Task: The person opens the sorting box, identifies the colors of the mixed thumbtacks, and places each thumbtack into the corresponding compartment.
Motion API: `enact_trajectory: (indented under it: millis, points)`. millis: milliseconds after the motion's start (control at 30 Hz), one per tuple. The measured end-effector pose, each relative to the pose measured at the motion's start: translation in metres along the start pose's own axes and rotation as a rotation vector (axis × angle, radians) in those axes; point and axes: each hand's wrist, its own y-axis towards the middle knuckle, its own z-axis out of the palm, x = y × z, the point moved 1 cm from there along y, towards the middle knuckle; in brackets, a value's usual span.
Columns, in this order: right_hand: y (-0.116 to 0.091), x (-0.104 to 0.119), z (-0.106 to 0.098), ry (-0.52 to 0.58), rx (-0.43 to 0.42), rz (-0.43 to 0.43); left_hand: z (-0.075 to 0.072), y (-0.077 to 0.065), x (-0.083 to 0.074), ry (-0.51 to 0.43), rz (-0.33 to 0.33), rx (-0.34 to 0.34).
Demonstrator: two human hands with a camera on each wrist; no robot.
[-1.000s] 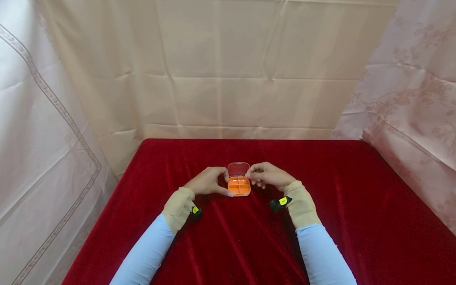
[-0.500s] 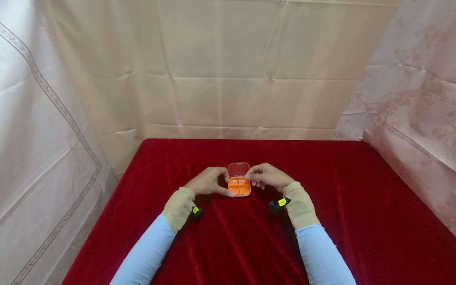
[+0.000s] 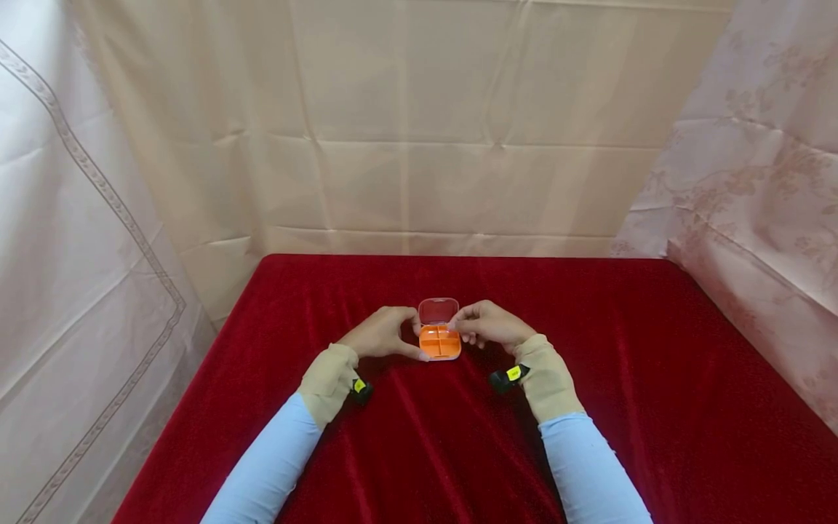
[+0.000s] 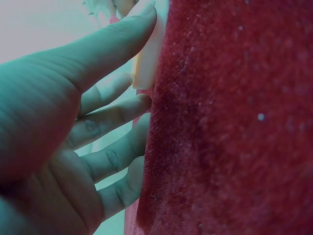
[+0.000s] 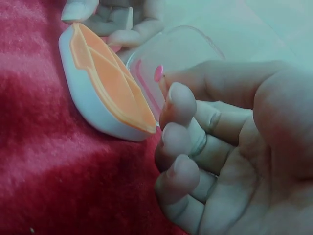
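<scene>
An open pill box lies on the red cloth, its orange tray split into several compartments and its clear lid tipped back on the far side. My left hand grips it from the left, thumb at the near corner and fingers toward the hinge. In the left wrist view the thumb presses along the box's pale side. At the box's far right corner, my right hand pinches a small pink pill between thumb and index finger. Its other fingers curl loosely beside the box.
Red velvet cloth covers the table. A beige curtain hangs behind it, with pale curtains at the sides. Each wrist wears a small black camera.
My right wrist and forearm have shifted slightly left, and the fingertips have edged inward over the box's far right corner. The left hand and the box have hardly moved.
</scene>
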Motion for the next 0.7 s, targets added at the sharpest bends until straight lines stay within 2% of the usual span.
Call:
enact_trajectory:
  millis: [267,700]
  points:
    - [0.0005,0.0,0.0036,0.011,-0.034,0.056,0.0003,-0.0002,0.0007,-0.001,0.006,0.003]
    - [0.0015,0.0028,0.0089,0.002,-0.063,0.086,0.0002,0.001,0.0016,0.002,0.011,0.004]
